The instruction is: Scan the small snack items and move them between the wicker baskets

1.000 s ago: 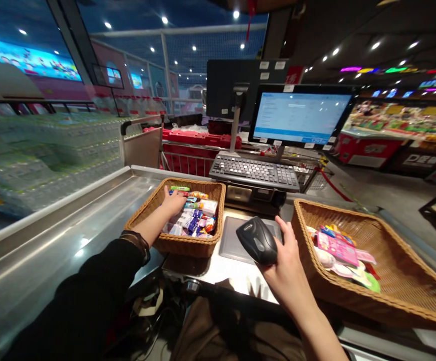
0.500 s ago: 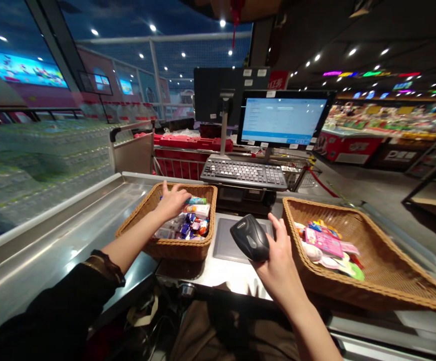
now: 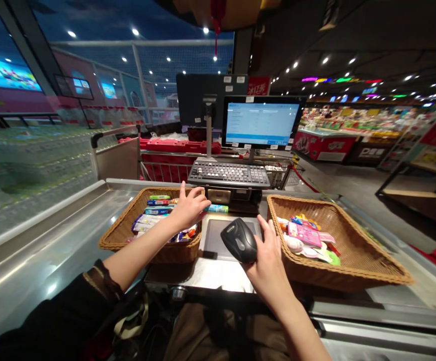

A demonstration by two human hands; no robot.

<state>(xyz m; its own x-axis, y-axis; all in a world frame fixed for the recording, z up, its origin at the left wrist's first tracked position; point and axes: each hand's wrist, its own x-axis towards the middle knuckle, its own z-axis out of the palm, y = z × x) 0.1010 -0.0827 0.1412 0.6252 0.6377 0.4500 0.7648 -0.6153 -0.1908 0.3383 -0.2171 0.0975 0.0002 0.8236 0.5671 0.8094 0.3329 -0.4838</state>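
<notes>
My left hand (image 3: 188,206) is over the right rim of the left wicker basket (image 3: 107,236), closed on one end of a slim blue-green packet (image 3: 218,208) that sticks out to the right. In that basket lie several slim packs (image 3: 157,211) and small wrapped packets (image 3: 148,222). My right hand (image 3: 268,263) grips a black handheld barcode scanner (image 3: 239,239), its head tilted left above a dark flat plate (image 3: 212,233) in the counter. Beside that hand, the right wicker basket (image 3: 353,235) holds a pink pack (image 3: 304,234) and several other small colourful items.
A keyboard (image 3: 229,173) and a lit monitor (image 3: 261,123) stand behind the plate. The metal counter (image 3: 71,235) runs along the left. Beyond it are stacked bottle packs (image 3: 33,160). A shopping cart (image 3: 165,168) with red contents stands behind the counter.
My left hand has moved right and out over the basket's rim with the blue-green packet. The right hand still holds the scanner in much the same place. The whole view has turned slightly right.
</notes>
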